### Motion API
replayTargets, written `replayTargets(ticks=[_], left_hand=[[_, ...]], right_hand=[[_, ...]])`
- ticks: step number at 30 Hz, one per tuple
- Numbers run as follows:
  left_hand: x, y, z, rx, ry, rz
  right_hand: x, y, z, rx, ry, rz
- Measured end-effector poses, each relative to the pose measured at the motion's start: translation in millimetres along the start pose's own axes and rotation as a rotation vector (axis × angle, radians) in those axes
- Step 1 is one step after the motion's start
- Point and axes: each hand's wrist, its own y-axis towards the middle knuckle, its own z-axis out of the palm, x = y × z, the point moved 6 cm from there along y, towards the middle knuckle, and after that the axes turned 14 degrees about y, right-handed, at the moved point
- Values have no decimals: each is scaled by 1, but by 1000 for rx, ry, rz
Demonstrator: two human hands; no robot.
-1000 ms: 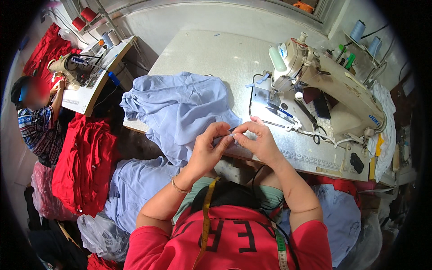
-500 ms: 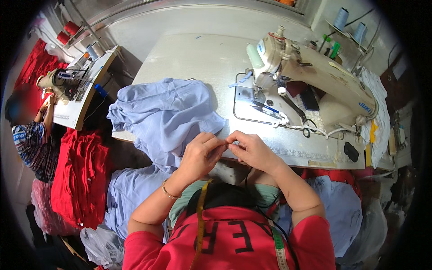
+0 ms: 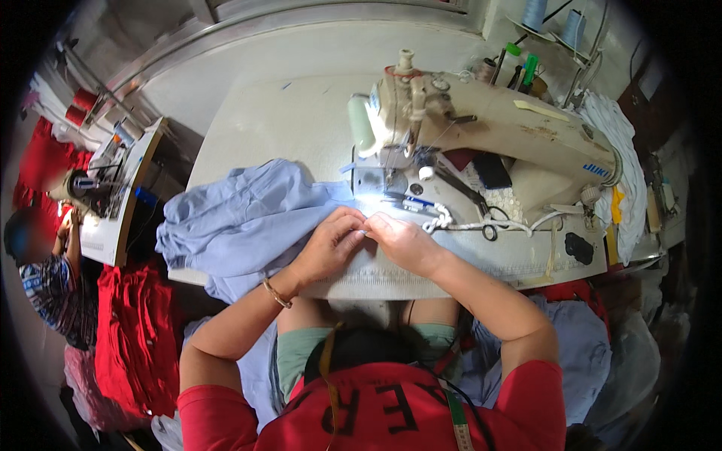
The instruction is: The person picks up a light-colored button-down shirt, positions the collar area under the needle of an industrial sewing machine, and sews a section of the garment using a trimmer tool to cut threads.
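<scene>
A light blue garment [image 3: 233,218] lies bunched on the sewing table [image 3: 248,105], its narrow end running to the machine's needle area. My left hand [image 3: 331,244] is closed at that end, thumb and fingers pinching the cloth. Against it, my right hand [image 3: 402,240] pinches too, fingertips meeting the left ones; a tiny pale blue bit of cloth shows between them. Both hands are just in front of the lit needle plate of the sewing machine [image 3: 481,113]. The fingers hide how the cloth's edge lies. The presser foot [image 3: 389,179] stands beyond my fingertips.
Right of the needle lie a blue-and-white pen-like tool [image 3: 421,203], a white cord [image 3: 481,223], dark-handled scissors [image 3: 490,231] and a dark phone [image 3: 492,171]. Red garments [image 3: 135,338] hang at left. Beyond them a person [image 3: 49,278] works at another sewing machine [image 3: 79,184].
My hands have moved forward onto the table towards the needle, still together. The garment has shifted with them and now stretches to the needle plate. The view has shifted.
</scene>
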Motion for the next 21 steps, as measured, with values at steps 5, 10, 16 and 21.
replayTargets(ticks=[5, 10, 16, 21], left_hand=[[36, 52, -3, 107, 64, 97], [61, 87, 5, 119, 20, 117], [47, 96, -6, 67, -102, 71], [37, 70, 1, 77, 30, 104]], right_hand=[[-29, 17, -13, -125, -53, 10], [-26, -7, -44, -1, -414, 169], [-42, -42, -76, 15, -515, 339], [-29, -22, -70, -11, -541, 233]])
